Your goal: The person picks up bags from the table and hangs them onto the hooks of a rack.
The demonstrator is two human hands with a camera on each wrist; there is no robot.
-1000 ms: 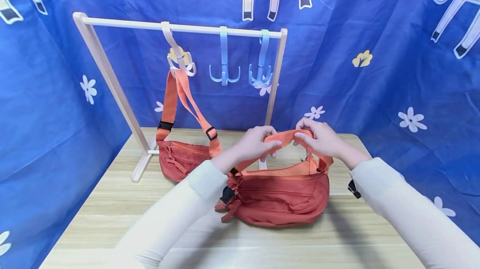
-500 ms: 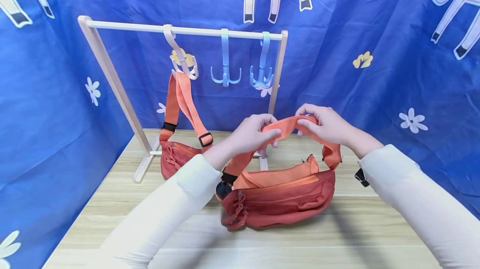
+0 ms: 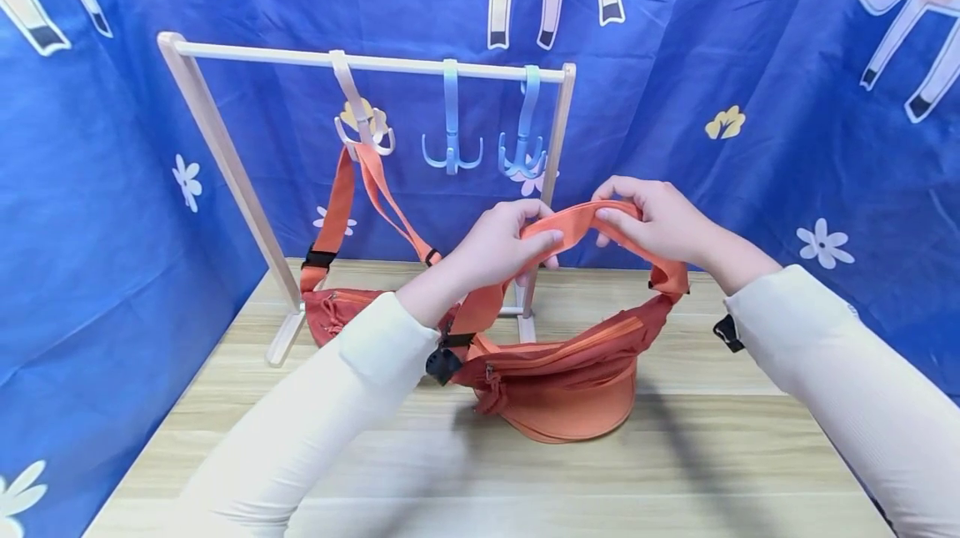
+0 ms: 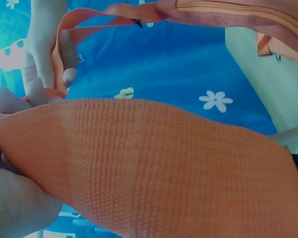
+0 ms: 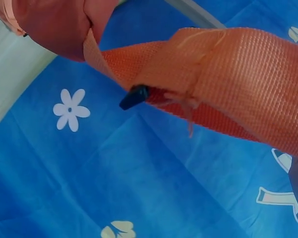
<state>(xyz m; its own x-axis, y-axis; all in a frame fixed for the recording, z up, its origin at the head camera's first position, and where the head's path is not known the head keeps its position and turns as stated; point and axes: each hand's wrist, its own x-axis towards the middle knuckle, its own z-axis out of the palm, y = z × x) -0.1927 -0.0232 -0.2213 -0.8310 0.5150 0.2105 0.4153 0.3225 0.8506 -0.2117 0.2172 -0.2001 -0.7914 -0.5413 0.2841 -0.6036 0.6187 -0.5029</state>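
Note:
In the head view my left hand and my right hand pinch an orange strap between thumbs and fingers, a short stretch apart. From that strap a red waist bag hangs tilted, its right end higher and its orange underside facing forward. The orange webbing fills much of the left wrist view, and it also crosses the right wrist view. Behind my left forearm a second red bag hangs by its strap from a white hook, partly hidden.
A wooden rack stands at the back left of the table. Two blue hooks, one mid-bar and one near the right post, hold nothing. A blue patterned cloth surrounds the table at the back and sides.
Both hands have risen with the strap, lifting the front bag and tipping its underside into view. The bag on the white hook has shifted a little to the left.

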